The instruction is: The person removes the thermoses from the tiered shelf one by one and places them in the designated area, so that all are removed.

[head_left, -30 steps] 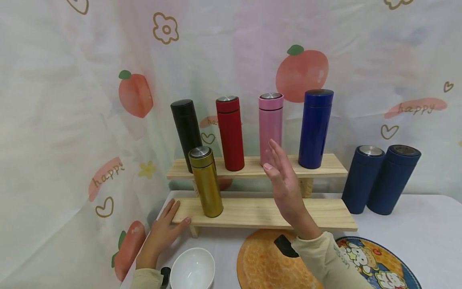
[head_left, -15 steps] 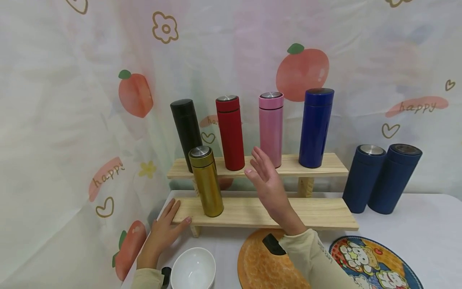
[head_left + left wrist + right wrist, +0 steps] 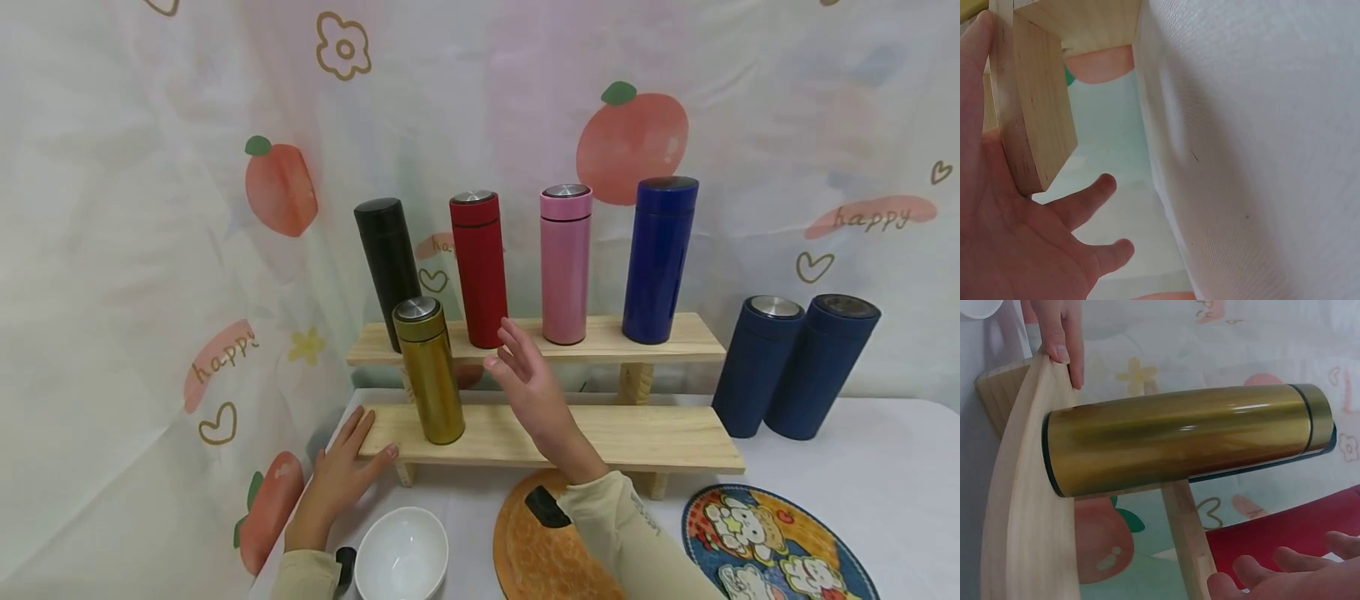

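While the left hand (image 3: 341, 479) lies flat with fingers spread, pressing the left end of the lower shelf (image 3: 600, 433), the right hand (image 3: 536, 400) hangs in the air with straight, parted fingers, holding nothing, just at 3 o'clock of the gold flask (image 3: 429, 371). That flask stands upright near the left end of the lower shelf, apart from both hands; in the right wrist view it (image 3: 1179, 437) fills the middle, with the right fingertips (image 3: 1285, 565) low at 5 o'clock and not touching it. In the left wrist view the left hand (image 3: 1016, 250) has its thumb along the shelf end (image 3: 1032, 106) and its palm against it. On the upper shelf (image 3: 675, 333) stand four flasks in a row: black (image 3: 386, 267), red (image 3: 478, 267), pink (image 3: 565, 262) and blue (image 3: 658, 258). At 3 o'clock of the shelves, two navy flasks (image 3: 795, 367) stand touching on the white surface (image 3: 862, 492). Near the front edge lie a white bowl (image 3: 401, 554), an orange mat (image 3: 540, 550) and a cartoon mat (image 3: 772, 550), the sleeve (image 3: 630, 542) crossing the orange one.
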`<state>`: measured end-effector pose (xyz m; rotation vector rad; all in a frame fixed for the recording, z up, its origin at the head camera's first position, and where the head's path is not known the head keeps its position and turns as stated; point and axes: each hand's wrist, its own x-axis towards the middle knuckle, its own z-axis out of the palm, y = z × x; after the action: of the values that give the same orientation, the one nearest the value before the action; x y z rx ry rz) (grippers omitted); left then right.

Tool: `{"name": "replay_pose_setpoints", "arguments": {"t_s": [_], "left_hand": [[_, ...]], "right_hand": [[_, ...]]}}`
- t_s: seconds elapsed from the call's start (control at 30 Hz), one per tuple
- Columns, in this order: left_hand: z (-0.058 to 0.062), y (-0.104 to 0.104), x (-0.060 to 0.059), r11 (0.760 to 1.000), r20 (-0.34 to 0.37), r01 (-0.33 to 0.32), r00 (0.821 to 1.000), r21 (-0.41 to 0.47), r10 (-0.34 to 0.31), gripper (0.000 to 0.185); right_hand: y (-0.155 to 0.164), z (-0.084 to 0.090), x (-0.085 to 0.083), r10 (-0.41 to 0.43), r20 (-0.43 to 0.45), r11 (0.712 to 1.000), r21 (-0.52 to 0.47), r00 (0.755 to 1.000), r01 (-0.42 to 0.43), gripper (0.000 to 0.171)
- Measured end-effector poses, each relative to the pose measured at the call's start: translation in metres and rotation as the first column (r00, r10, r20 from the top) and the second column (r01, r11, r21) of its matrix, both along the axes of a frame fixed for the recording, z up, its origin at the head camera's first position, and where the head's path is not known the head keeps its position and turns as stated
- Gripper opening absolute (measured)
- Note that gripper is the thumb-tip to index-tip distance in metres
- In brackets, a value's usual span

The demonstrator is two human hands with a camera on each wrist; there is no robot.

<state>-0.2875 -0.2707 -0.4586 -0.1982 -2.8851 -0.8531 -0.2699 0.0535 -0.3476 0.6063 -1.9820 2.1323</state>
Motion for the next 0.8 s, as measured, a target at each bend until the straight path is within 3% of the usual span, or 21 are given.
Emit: {"name": "replay_pose_setpoints", "arguments": {"t_s": [0.43, 0.8], "left_hand": [[0.004, -0.001, -0.002, 1.000, 0.014, 0.012, 1.000, -0.011, -0.012, 0.091], [0.002, 0.000, 0.000, 1.000, 0.010, 0.020, 1.000, -0.016, -0.020, 0.092]], "right_hand": [[-0.007, -0.011, -0.005, 0.010, 0.047, 1.000, -0.005, 0.999, -0.010, 0.073], [-0.021, -0.010, -0.006, 0.057, 0.044, 0.998, -0.015, 0.997, -0.056, 0.074]]}}
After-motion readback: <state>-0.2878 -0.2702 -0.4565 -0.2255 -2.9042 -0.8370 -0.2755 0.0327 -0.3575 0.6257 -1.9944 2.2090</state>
